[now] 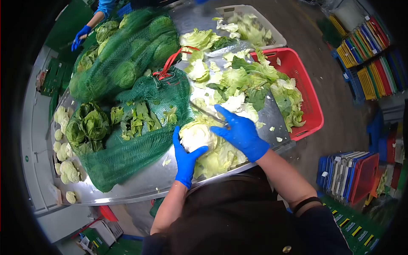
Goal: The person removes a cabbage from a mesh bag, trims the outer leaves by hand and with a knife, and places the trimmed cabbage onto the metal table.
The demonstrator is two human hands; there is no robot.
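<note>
My left hand [185, 159], in a blue glove, cups the near left side of a pale, trimmed cabbage [198, 137] at the front edge of the metal table. My right hand [242, 134], also gloved in blue, is closed around a knife. Its narrow blade [205, 110] points up and left, just beyond the cabbage; the handle is hidden in my palm. Loose cabbage leaves [220, 161] lie under and beside the head. Left of it, a green net sack [140, 159] is spread out with torn leaves on top.
Full net sacks of cabbages [144, 46] stand at the back left. A whole cabbage [88, 125] and several pale heads [68, 171] sit left. A red crate [312, 97] with leaves and a white crate [274, 36] flank the right. Another person's gloved hand [80, 37] appears far left.
</note>
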